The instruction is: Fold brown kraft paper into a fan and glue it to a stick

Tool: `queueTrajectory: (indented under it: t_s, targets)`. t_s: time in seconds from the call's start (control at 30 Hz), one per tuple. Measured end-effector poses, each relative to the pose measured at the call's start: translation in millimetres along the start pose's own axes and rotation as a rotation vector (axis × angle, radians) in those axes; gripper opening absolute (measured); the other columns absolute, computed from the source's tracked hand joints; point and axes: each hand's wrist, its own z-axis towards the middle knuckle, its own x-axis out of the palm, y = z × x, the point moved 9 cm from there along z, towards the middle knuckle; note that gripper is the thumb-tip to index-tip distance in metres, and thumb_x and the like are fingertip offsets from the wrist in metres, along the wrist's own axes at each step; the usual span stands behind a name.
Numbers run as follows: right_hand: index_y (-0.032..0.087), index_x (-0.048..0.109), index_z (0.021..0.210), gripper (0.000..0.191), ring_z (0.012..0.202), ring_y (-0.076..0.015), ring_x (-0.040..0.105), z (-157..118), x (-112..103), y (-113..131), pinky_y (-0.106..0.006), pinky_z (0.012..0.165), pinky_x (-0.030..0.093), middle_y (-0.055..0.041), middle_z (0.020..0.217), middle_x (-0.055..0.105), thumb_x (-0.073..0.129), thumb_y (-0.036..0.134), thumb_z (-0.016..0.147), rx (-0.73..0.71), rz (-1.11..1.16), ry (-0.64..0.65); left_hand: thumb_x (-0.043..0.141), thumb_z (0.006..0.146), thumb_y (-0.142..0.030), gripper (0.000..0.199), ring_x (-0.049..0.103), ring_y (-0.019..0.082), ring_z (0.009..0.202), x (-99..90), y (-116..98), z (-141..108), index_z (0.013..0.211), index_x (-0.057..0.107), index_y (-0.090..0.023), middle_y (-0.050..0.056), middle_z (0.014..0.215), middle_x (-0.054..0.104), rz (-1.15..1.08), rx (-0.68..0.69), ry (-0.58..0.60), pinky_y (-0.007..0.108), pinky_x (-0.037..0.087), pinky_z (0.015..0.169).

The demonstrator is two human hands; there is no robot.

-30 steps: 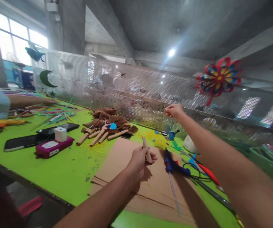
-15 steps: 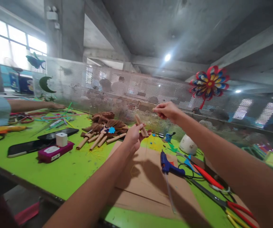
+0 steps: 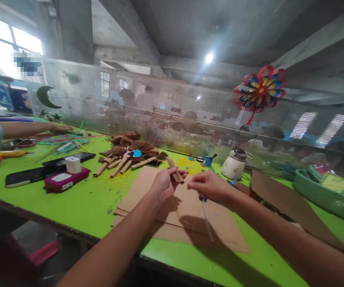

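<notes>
My left hand is closed around a small rolled brown paper tube, which tilts up above the fingers. Just right of it, my right hand has its thumb and forefinger pinched together; whatever is between them is too fine to make out. A thin yellow thread hangs below the hands. Beneath both hands lie brown paper sheets. My right hand mostly hides a blue glue gun, though its clear glue stick shows.
Several brown paper tubes with fanned tops lie left of the hands. Farther left are phones, a purple power strip and a co-worker's arm. A white jar and a green basket stand right. A perforated screen runs behind.
My right hand has come down and left, from raised and apart to close beside the paper tube. My left hand keeps its hold on the tube. The view has shifted somewhat.
</notes>
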Motion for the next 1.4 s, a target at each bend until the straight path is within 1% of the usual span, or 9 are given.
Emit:
queueTrajectory:
  t_s: [0.17, 0.3, 0.43, 0.57, 0.7, 0.9, 1.03, 1.17, 1.4]
  targets:
    - [0.013, 0.063, 0.065, 0.024, 0.047, -0.0074, 0.042, -63, 42, -1, -0.02, 0.047, 0.032, 0.0023, 0.05, 0.05, 0.049, 0.025, 0.08, -0.111, -0.086, -0.006, 0.039, 0.084, -0.005, 0.014, 0.062, 0.014, 0.06, 12.2, -25, -1, 0.081, 0.052, -0.009, 0.007, 0.062, 0.059, -0.011, 0.021, 0.033, 0.022, 0.052, 0.055]
    - [0.015, 0.067, 0.071, 0.021, 0.062, -0.0116, 0.053, -90, 36, 15, -0.023, 0.057, 0.04, -0.003, 0.067, 0.062, 0.054, 0.03, 0.079, -0.282, -0.092, 0.031, 0.043, 0.081, -0.004, 0.014, 0.061, 0.014, 0.061, 34.7, -39, -16, 0.085, 0.056, -0.006, 0.009, 0.066, 0.06, 0.105, -0.028, 0.226, 0.02, 0.05, 0.051]
    - [0.017, 0.067, 0.088, 0.022, 0.064, -0.0132, 0.055, -57, -30, 2, -0.027, 0.058, 0.045, -0.0066, 0.079, 0.064, 0.055, 0.033, 0.078, -0.186, 0.202, -0.318, 0.043, 0.081, -0.004, 0.016, 0.06, 0.013, 0.06, 51.4, -41, -34, 0.087, 0.057, -0.005, 0.011, 0.068, 0.06, 0.213, -0.045, 0.308, 0.018, 0.047, 0.048]
    - [0.019, 0.067, 0.086, 0.021, 0.079, -0.0132, 0.058, 7, -6, 10, -0.027, 0.071, 0.049, -0.0045, 0.085, 0.066, 0.067, 0.026, 0.066, -0.297, 0.459, -0.02, 0.04, 0.083, -0.006, 0.021, 0.057, 0.012, 0.054, 62.5, -47, -56, 0.093, 0.058, -0.005, 0.009, 0.064, 0.059, 0.228, 0.027, 0.309, 0.02, 0.048, 0.048]
    - [0.01, 0.064, 0.065, 0.022, 0.058, -0.0118, 0.059, 49, 36, -15, -0.029, 0.063, 0.051, -0.0049, 0.063, 0.063, 0.066, 0.031, 0.067, -0.09, 0.43, 0.187, 0.038, 0.084, -0.007, 0.026, 0.058, 0.013, 0.057, 53.4, -62, -83, 0.102, 0.058, -0.008, 0.008, 0.065, 0.058, 0.228, 0.096, 0.28, 0.02, 0.048, 0.048]
    - [0.011, 0.065, 0.07, 0.02, 0.061, -0.0109, 0.059, 63, -11, -40, -0.022, 0.053, 0.045, -0.0062, 0.069, 0.065, 0.066, 0.031, 0.069, -0.084, 0.403, 0.034, 0.044, 0.081, -0.006, 0.018, 0.059, 0.014, 0.059, 17.0, -66, -88, 0.092, 0.058, -0.006, 0.011, 0.066, 0.059, 0.294, 0.051, 0.219, 0.02, 0.047, 0.047]
    - [0.011, 0.068, 0.072, 0.023, 0.067, -0.0123, 0.06, 40, -54, -45, -0.024, 0.057, 0.044, -0.0094, 0.076, 0.067, 0.069, 0.033, 0.066, -0.101, 0.371, 0.017, 0.045, 0.08, -0.006, 0.013, 0.059, 0.014, 0.057, -6.8, -52, -66, 0.089, 0.056, -0.007, 0.009, 0.064, 0.058, 0.296, 0.006, 0.146, 0.021, 0.049, 0.048]
    - [0.014, 0.066, 0.073, 0.021, 0.061, -0.0116, 0.059, -7, -75, -21, -0.024, 0.054, 0.042, -0.0065, 0.069, 0.067, 0.065, 0.035, 0.072, -0.157, 0.357, 0.086, 0.045, 0.08, -0.006, 0.011, 0.058, 0.012, 0.055, -19.8, -24, -43, 0.088, 0.054, -0.007, 0.007, 0.063, 0.057, 0.244, -0.079, 0.118, 0.017, 0.045, 0.045]
    - [0.017, 0.07, 0.08, 0.022, 0.042, -0.0063, 0.048, -75, -41, 64, -0.02, 0.041, 0.036, -0.0008, 0.054, 0.063, 0.058, 0.035, 0.079, -0.3, 0.026, 0.277, 0.046, 0.081, -0.009, 0.012, 0.054, 0.009, 0.05, 4.2, 11, -31, 0.088, 0.056, -0.007, 0.006, 0.063, 0.056, 0.265, -0.106, 0.175, 0.016, 0.04, 0.044]
